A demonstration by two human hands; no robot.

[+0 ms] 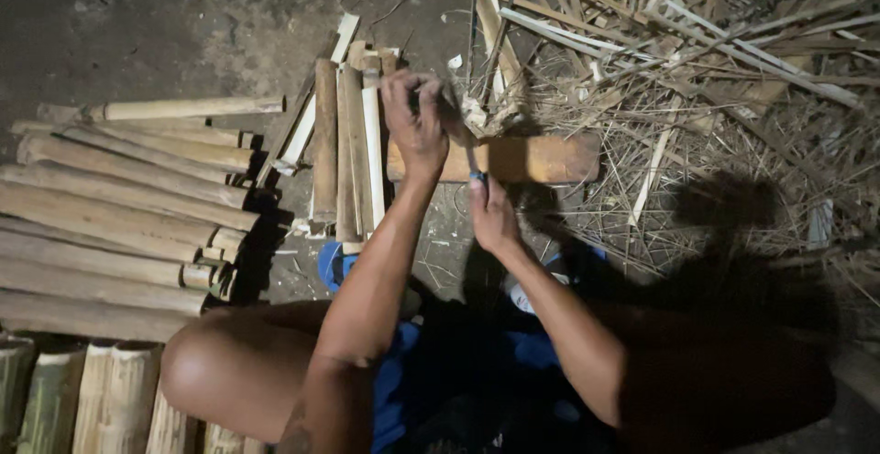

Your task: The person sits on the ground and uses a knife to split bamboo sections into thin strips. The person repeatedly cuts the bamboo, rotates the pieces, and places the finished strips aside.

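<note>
The left hand (417,124) is closed around the upper end of a thin bamboo piece (456,110) held upright over a wooden block (536,159), fingers curled over its top so that little of it shows. What can be seen of the piece is pale, narrow and splintery, darker where the fingers shade it. The right hand (490,211) sits just below, near the front edge of the block, clenched on a knife handle (477,177) with a bluish band; the blade seems to rise toward the bamboo piece, though the dim light makes it hard to tell where its edge meets the wood. The block is a short, orange-brown length lying crosswise on the dark ground.

Just left of the block lies a small stack of split bamboo slats (348,156), flat, tan and cream, set side by side and pointing away from the person. Farther left, whole bamboo poles (119,215) lie in a row, with nodes showing at their cut ends. To the right, a loose heap of bamboo strips and shavings (697,60) spreads over the ground. A bare knee (215,362) is bent at lower left.
</note>
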